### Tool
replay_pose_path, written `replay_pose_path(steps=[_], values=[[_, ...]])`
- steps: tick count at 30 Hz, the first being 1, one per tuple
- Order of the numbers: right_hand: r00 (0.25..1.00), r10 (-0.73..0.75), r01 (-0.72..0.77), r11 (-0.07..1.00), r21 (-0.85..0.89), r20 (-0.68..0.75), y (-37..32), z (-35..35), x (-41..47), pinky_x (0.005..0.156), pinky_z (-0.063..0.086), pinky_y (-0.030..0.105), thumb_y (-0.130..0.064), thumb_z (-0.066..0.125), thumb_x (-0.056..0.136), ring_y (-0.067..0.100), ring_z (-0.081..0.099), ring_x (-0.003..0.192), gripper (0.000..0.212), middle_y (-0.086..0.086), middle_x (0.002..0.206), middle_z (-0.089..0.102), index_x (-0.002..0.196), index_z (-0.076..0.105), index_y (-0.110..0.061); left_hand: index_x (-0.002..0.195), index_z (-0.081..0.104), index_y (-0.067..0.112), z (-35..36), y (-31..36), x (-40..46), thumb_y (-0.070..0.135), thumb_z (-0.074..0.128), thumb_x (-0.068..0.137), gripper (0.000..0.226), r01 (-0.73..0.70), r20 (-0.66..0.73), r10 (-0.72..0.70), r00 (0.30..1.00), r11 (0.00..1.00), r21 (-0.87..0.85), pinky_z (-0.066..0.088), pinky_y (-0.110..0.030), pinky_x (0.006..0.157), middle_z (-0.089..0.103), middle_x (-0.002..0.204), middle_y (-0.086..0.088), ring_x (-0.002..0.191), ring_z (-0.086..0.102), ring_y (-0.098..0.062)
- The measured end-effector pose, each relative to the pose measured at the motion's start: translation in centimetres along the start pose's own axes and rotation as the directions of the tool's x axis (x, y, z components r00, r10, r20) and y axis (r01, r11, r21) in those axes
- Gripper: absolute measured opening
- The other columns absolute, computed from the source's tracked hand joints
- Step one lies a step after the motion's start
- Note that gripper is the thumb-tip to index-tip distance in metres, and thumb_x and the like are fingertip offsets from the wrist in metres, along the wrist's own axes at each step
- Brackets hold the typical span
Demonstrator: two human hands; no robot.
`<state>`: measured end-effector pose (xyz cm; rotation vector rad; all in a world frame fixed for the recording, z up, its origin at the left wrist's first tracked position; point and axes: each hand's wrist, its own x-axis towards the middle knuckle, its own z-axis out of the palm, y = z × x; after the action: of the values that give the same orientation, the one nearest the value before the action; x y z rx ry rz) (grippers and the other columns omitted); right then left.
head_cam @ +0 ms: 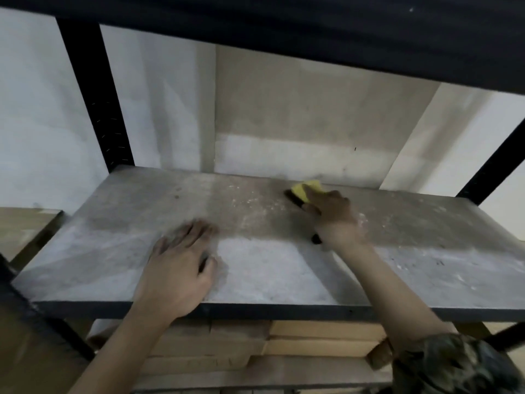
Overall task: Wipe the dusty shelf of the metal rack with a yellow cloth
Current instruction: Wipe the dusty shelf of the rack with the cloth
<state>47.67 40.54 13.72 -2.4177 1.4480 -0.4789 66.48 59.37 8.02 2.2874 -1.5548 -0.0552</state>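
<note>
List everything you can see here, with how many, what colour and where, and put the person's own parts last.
shelf: one, grey and dusty, centre.
yellow cloth: one, yellow, back of shelf, under right hand.
rack posts: black; two seen clearly behind the shelf, left and right.
upper shelf: one, black, overhead.
wall: pale, behind rack.
stacked boards: tan, count unclear, below shelf.
left hand: flat on shelf.
right hand: on cloth.
sleeve: camouflage, right arm.

No readable text or labels anywhere.
</note>
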Motion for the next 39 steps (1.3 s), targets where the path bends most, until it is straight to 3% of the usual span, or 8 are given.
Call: replay_pose_path(steps=[2, 5, 13, 20, 27, 31, 34, 39], values=[[0.979, -0.194, 0.189, 0.979, 0.076, 0.066, -4.3, 2.0, -1.2, 0.072, 0.053, 0.037, -0.029, 0.046, 0.095, 0.035, 0.059, 0.101, 0.042, 0.010, 0.133, 0.041, 0.136, 0.041, -0.036, 0.146, 0.018, 0.035, -0.2, 0.2, -0.1, 0.058, 0.000, 0.070, 0.082, 0.005, -0.003, -0.005, 1.000, 1.000, 0.006, 0.006, -0.035, 0.117, 0.011, 0.156, 0.012, 0.144, 0.003, -0.005], [0.932, -0.325, 0.344, 0.932, -0.115, 0.159, -8.5, 6.1, -1.9, 0.100, 0.031, 0.046, -0.034, 0.044, 0.095, 0.036, 0.033, 0.124, 0.042, 0.009, 0.143, 0.033, 0.136, 0.039, -0.039, 0.146, 0.021, 0.033, -0.3, 0.4, -0.1, 0.060, 0.002, 0.069, 0.083, 0.019, -0.012, -0.019, 1.000, 0.999, 0.027, 0.009, -0.035, 0.115, 0.015, 0.156, 0.010, 0.144, 0.007, -0.008], [0.983, 0.152, -0.174, 0.949, -0.263, -0.102, 0.6, 0.8, 5.5, 0.096, 0.039, 0.054, -0.020, 0.038, 0.097, 0.041, 0.040, 0.117, 0.032, 0.020, 0.127, 0.042, 0.129, 0.046, -0.021, 0.146, 0.017, 0.034, -0.4, 0.5, -0.2, 0.069, 0.002, 0.068, 0.087, 0.016, -0.002, -0.016, 1.000, 0.999, 0.038, 0.008, -0.034, 0.116, 0.012, 0.157, 0.009, 0.144, 0.006, -0.008], [0.864, -0.471, 0.491, 0.866, -0.093, 0.177, -4.0, 4.5, -0.2, 0.101, 0.030, 0.042, -0.038, 0.043, 0.095, 0.030, 0.033, 0.124, 0.044, 0.003, 0.142, 0.035, 0.137, 0.034, -0.046, 0.145, 0.021, 0.034, -0.4, 0.4, -0.2, 0.071, 0.006, 0.070, 0.085, 0.005, -0.010, -0.005, 1.000, 1.000, 0.030, 0.007, -0.032, 0.115, 0.014, 0.156, 0.009, 0.144, 0.006, -0.007], [1.000, -0.005, 0.007, 0.995, -0.100, 0.019, -0.1, 3.2, 10.4, 0.097, 0.038, 0.045, -0.029, 0.044, 0.096, 0.038, 0.039, 0.121, 0.037, 0.016, 0.129, 0.046, 0.133, 0.046, -0.024, 0.145, 0.013, 0.040, -0.1, 0.3, 0.0, 0.075, 0.004, 0.067, 0.086, 0.025, -0.011, -0.025, 1.000, 0.999, 0.026, 0.003, -0.027, 0.114, 0.008, 0.156, 0.016, 0.143, 0.002, -0.003], [0.883, -0.463, 0.457, 0.885, 0.083, 0.074, -5.8, 5.6, 8.1, 0.095, 0.043, 0.036, -0.035, 0.047, 0.093, 0.034, 0.052, 0.115, 0.044, 0.014, 0.130, 0.052, 0.136, 0.045, -0.027, 0.144, 0.024, 0.039, -0.1, 0.0, 0.0, 0.077, 0.013, 0.070, 0.084, 0.012, -0.034, -0.012, 0.999, 1.000, -0.006, 0.008, -0.025, 0.112, 0.018, 0.154, 0.015, 0.142, 0.011, -0.004], [0.736, -0.631, 0.656, 0.754, -0.028, 0.245, -8.2, 8.4, 5.0, 0.106, 0.028, 0.047, -0.045, 0.044, 0.092, 0.030, 0.030, 0.133, 0.047, 0.001, 0.152, 0.029, 0.138, 0.035, -0.041, 0.140, 0.036, 0.037, -0.7, -0.4, -0.5, 0.078, 0.022, 0.071, 0.082, -0.001, -0.055, 0.001, 0.998, 1.000, -0.009, 0.017, -0.031, 0.111, 0.030, 0.150, 0.013, 0.140, 0.023, -0.006], [0.923, -0.357, 0.379, 0.907, -0.181, 0.142, -6.1, 8.9, 10.4, 0.102, 0.029, 0.045, -0.040, 0.047, 0.093, 0.035, 0.030, 0.128, 0.050, 0.008, 0.148, 0.031, 0.141, 0.035, -0.033, 0.141, -0.002, 0.050, -3.1, -4.1, -2.0, 0.090, -0.008, 0.055, 0.095, 0.124, 0.037, -0.125, 0.991, 0.991, 0.043, 0.003, -0.037, 0.115, -0.012, 0.147, 0.025, 0.137, -0.011, 0.004]])
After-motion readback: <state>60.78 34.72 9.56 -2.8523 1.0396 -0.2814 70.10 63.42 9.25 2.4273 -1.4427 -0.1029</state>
